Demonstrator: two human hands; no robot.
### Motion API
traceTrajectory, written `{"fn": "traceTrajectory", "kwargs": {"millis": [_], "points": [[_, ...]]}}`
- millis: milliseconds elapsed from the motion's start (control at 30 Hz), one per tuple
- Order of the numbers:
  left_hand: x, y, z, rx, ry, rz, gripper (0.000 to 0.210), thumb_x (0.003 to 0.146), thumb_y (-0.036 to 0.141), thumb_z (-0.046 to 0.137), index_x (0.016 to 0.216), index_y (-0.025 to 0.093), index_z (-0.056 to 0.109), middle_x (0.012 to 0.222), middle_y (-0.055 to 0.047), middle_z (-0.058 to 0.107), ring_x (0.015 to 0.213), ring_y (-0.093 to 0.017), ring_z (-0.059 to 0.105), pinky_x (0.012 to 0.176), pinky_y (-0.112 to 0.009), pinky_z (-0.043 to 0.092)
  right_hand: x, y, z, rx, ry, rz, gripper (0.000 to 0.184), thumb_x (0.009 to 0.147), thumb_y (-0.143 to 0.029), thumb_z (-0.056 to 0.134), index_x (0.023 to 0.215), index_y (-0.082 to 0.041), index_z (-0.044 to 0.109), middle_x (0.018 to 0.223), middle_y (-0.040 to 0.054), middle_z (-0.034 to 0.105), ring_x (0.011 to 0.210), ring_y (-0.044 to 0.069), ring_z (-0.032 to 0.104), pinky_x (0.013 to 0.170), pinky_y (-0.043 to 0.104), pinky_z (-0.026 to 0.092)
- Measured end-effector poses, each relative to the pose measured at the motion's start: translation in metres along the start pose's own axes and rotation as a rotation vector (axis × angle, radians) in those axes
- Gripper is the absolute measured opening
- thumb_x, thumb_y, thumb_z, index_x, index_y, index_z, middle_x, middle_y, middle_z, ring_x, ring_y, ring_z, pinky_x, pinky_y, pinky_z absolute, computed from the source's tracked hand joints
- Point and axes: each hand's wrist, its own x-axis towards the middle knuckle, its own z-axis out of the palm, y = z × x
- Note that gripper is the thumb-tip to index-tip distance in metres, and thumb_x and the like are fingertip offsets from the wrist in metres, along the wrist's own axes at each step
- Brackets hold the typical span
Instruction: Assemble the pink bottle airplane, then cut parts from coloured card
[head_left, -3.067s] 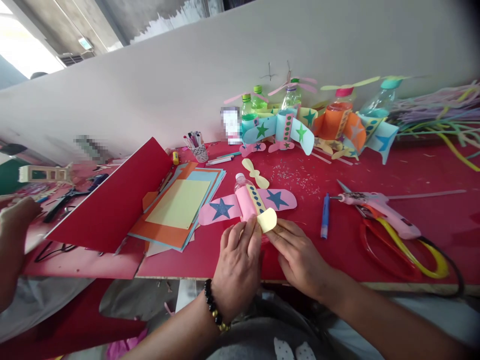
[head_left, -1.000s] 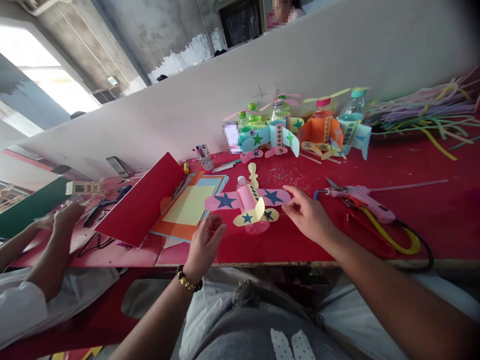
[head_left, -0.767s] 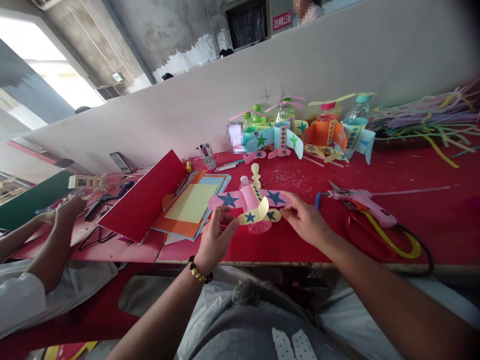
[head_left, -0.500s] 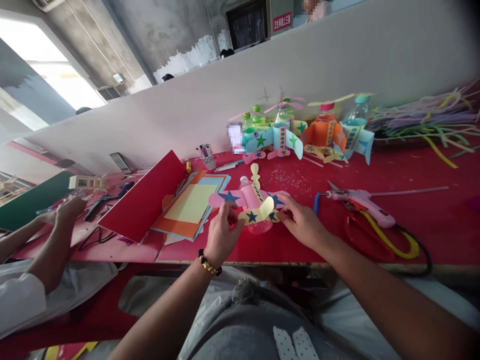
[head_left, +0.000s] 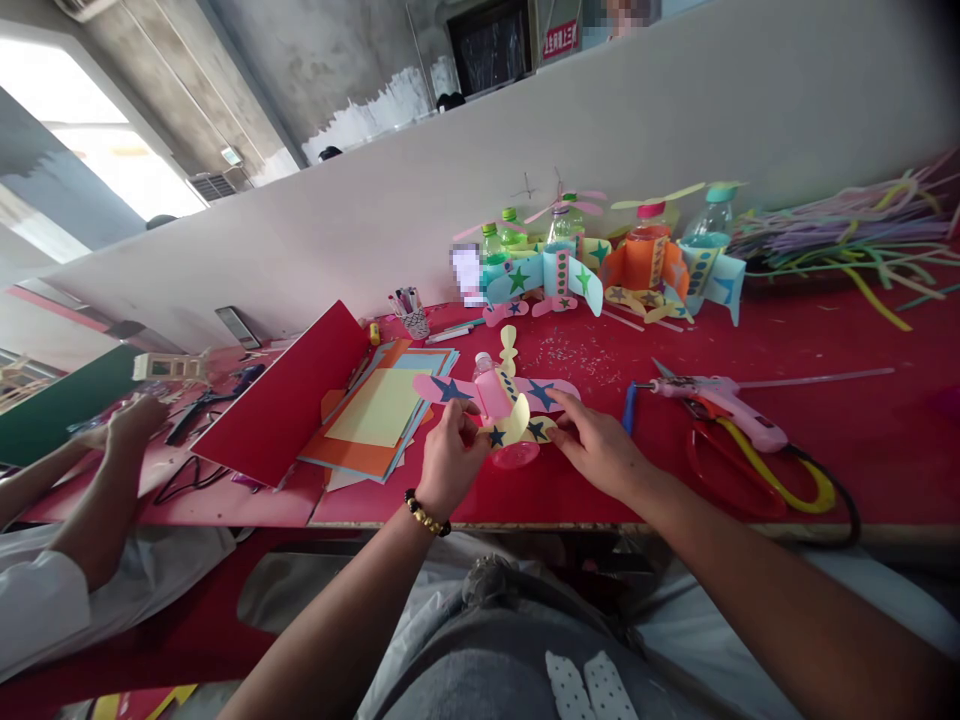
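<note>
A bottle airplane (head_left: 491, 394) wrapped in pink paper lies on the red table before me, its neck pointing away. Pink wings with dark blue stars spread to both sides, and a yellow star-marked tail (head_left: 517, 425) with an upright fin sits at the near end. My left hand (head_left: 453, 452) pinches the tail's left end, its fingertips partly hidden. At the tail's right end, my right hand (head_left: 600, 440) has thumb and fingers closed on the edge, close under the right wing. A yellow paper propeller (head_left: 508, 350) is just beyond the bottle's neck.
Several finished bottle airplanes (head_left: 559, 275) stand along the partition. To the right lie a pink glue gun (head_left: 712, 395), scissors (head_left: 787, 480) and pipe cleaners (head_left: 847, 235). Coloured paper sheets (head_left: 375, 405), a red board (head_left: 281, 395) and a pen cup (head_left: 412, 320) are left; a co-worker's hand (head_left: 139, 425) is beyond.
The tail's upright fin has shifted left and the airplane has turned slightly. My left hand has moved a little right; both hands stay at the tail.
</note>
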Motion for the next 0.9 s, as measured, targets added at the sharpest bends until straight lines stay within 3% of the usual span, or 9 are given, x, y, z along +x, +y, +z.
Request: {"fn": "traceTrajectory", "kwargs": {"millis": [133, 233, 367, 467, 567, 667, 800, 900], "points": [[-0.01, 0.005, 0.002, 0.193, 0.085, 0.168, 0.025, 0.08, 0.02, 0.056, 0.104, 0.024, 0.048, 0.072, 0.004, 0.056, 0.068, -0.014, 0.057, 0.066, -0.025, 0.041, 0.0, 0.001, 0.0, 0.002, -0.001, 0.006, 0.051, 0.091, -0.029, 0.051, 0.139, -0.016, 0.043, 0.09, 0.0091, 0.07, 0.083, 0.027, 0.067, 0.075, 0.039, 0.052], [-0.02, 0.004, -0.007, 0.176, 0.142, 0.216, 0.028, 0.084, 0.03, 0.059, 0.108, 0.023, 0.047, 0.078, 0.002, 0.058, 0.071, -0.014, 0.058, 0.067, -0.025, 0.044, 0.0, 0.001, -0.002, 0.001, 0.01, 0.013, 0.051, 0.091, -0.029, 0.051, 0.14, -0.017, 0.042, 0.091, 0.0086, 0.07, 0.085, 0.027, 0.067, 0.077, 0.039, 0.052], [-0.016, -0.004, -0.042, 0.087, 0.311, 0.141, 0.029, 0.086, 0.036, 0.058, 0.11, 0.022, 0.048, 0.079, 0.002, 0.058, 0.064, -0.011, 0.055, 0.062, -0.023, 0.044, 0.001, 0.0, -0.005, -0.01, 0.022, 0.035, 0.05, 0.09, -0.027, 0.051, 0.139, -0.018, 0.042, 0.092, 0.0086, 0.072, 0.086, 0.027, 0.068, 0.077, 0.039, 0.053], [0.013, -0.011, -0.074, 0.14, 0.375, 0.069, 0.031, 0.085, 0.041, 0.058, 0.108, 0.022, 0.049, 0.077, 0.002, 0.059, 0.065, -0.012, 0.055, 0.063, -0.024, 0.043, 0.002, 0.0, -0.005, -0.005, 0.02, 0.051, 0.052, 0.09, -0.029, 0.051, 0.14, -0.017, 0.042, 0.093, 0.0095, 0.072, 0.089, 0.027, 0.068, 0.078, 0.039, 0.053], [0.063, -0.017, -0.087, 0.219, 0.14, -0.018, 0.034, 0.086, 0.049, 0.052, 0.109, 0.025, 0.052, 0.077, 0.001, 0.064, 0.069, -0.015, 0.058, 0.062, -0.026, 0.04, 0.002, 0.001, -0.003, -0.006, 0.027, 0.054, 0.051, 0.09, -0.028, 0.051, 0.139, -0.015, 0.043, 0.092, 0.0101, 0.072, 0.088, 0.027, 0.068, 0.078, 0.039, 0.052], [0.117, -0.02, -0.072, 0.256, -0.25, -0.15, 0.041, 0.082, 0.057, 0.052, 0.105, 0.023, 0.055, 0.076, -0.002, 0.065, 0.066, -0.017, 0.056, 0.058, -0.029, 0.038, 0.001, 0.003, -0.003, -0.011, 0.029, 0.059, 0.05, 0.09, -0.029, 0.049, 0.138, -0.015, 0.043, 0.089, 0.0087, 0.072, 0.084, 0.026, 0.068, 0.076, 0.038, 0.051], [0.171, -0.024, -0.025, 0.217, -0.411, -0.2, 0.037, 0.07, 0.055, 0.067, 0.076, 0.019, 0.059, 0.059, -0.004, 0.06, 0.059, -0.018, 0.053, 0.057, -0.032, 0.036, -0.001, 0.007, -0.005, 0.013, 0.03, 0.047, 0.048, 0.09, -0.029, 0.048, 0.137, -0.015, 0.044, 0.083, 0.0062, 0.07, 0.077, 0.024, 0.066, 0.07, 0.035, 0.05], [0.189, -0.031, 0.005, 0.143, -0.479, -0.244, 0.038, 0.068, 0.054, 0.069, 0.059, 0.02, 0.054, 0.046, -0.003, 0.052, 0.05, -0.018, 0.05, 0.053, -0.034, 0.036, -0.001, 0.008, -0.008, 0.032, 0.038, 0.047, 0.049, 0.088, -0.025, 0.048, 0.136, -0.016, 0.044, 0.083, 0.0056, 0.07, 0.076, 0.023, 0.066, 0.07, 0.034, 0.05]]}}
